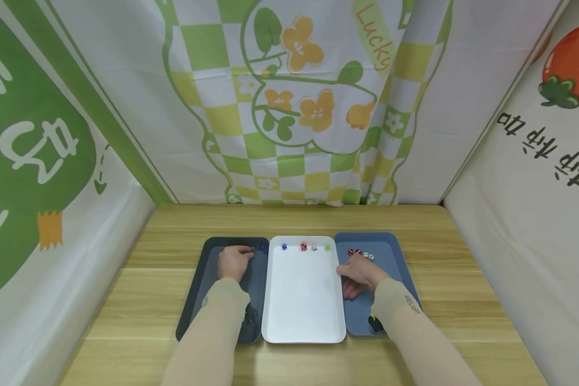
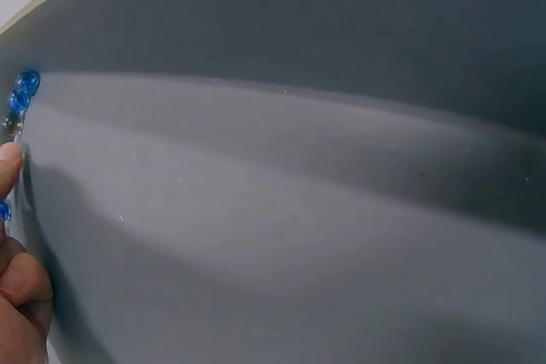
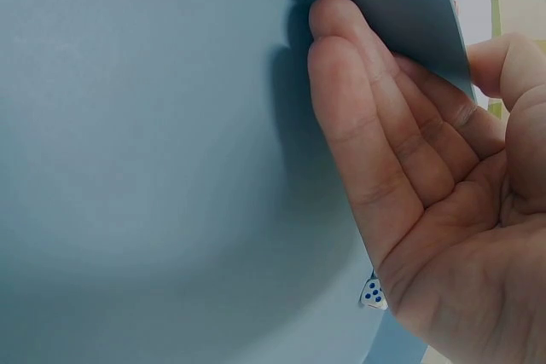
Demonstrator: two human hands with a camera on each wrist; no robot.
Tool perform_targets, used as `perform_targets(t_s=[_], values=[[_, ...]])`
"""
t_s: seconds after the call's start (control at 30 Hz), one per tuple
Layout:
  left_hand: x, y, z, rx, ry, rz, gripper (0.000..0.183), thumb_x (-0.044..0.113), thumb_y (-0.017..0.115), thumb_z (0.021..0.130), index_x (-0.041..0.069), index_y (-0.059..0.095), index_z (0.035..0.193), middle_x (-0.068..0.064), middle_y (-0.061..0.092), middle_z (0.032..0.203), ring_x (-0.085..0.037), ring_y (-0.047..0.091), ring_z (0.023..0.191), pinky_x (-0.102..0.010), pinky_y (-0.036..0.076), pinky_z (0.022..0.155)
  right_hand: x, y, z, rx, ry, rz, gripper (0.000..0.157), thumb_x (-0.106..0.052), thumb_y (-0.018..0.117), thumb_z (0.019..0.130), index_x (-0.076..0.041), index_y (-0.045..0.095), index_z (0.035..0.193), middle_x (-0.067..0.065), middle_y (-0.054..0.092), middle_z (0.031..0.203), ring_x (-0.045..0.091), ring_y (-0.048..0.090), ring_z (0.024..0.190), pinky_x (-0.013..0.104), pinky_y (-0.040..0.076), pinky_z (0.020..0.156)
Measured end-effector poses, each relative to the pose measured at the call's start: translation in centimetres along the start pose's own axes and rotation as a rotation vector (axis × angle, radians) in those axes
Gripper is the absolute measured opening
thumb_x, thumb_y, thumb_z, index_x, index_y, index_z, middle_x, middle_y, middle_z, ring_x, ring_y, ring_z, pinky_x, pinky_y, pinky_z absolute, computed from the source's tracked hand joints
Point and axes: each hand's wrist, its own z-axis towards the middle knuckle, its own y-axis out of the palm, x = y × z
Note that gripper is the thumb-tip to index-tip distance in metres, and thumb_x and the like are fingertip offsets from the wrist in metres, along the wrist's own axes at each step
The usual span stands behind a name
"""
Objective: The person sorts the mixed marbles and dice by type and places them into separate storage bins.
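Note:
My left hand point(image 1: 234, 262) is over the dark grey tray point(image 1: 198, 289), its fingertips near the tray's far right corner. In the left wrist view, a small translucent blue piece point(image 2: 4, 210) shows between finger and thumb, partly cut off by the frame edge. Beyond the fingertip, shiny blue pieces point(image 2: 27, 83) and a darker one line the tray wall. My right hand point(image 1: 359, 272) holds the left wall of the blue-grey tray point(image 1: 357, 316), fingers against the inside and thumb over the rim. Red dice point(image 1: 350, 252) and white dice point(image 1: 369, 256) lie just beyond that hand.
Between the two trays stands a white tray point(image 1: 304, 300). Along its far end sit a blue die point(image 1: 284, 246), a red die point(image 1: 303, 246), a white die point(image 1: 314, 247) and a small green piece point(image 1: 327, 247). All trays rest on a wooden table point(image 1: 140, 300), with printed curtains point(image 1: 289, 177) behind.

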Motion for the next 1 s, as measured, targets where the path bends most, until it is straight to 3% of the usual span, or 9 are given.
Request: perform_targets(t_s=[0.7, 1.0], values=[[0.36, -0.13, -0.35, -0.024, -0.008, 0.036, 0.026, 0.018, 0.075, 0.093, 0.011, 0.078, 0.117, -0.013, 0.072, 0.123, -0.036, 0.067, 0.115, -0.054, 0.055, 0.092, 0.2, -0.03, 0.12, -0.012, -0.007, 0.011, 0.029, -0.013, 0.057, 0.091, 0.004, 0.072, 0.072, 0.016, 0.07, 0.062, 0.023, 0.069, 0.051, 0.038, 0.061, 0.052], [0.17, -0.18, -0.11, 0.012, 0.022, 0.003, 0.031, 0.017, 0.074, 0.094, 0.008, 0.074, 0.124, -0.015, 0.071, 0.125, -0.036, 0.065, 0.119, -0.053, 0.054, 0.098, 0.16, -0.18, 0.44, -0.014, 0.003, 0.005, 0.029, -0.013, 0.058, 0.091, 0.004, 0.072, 0.072, 0.016, 0.071, 0.063, 0.023, 0.069, 0.051, 0.038, 0.062, 0.052]])
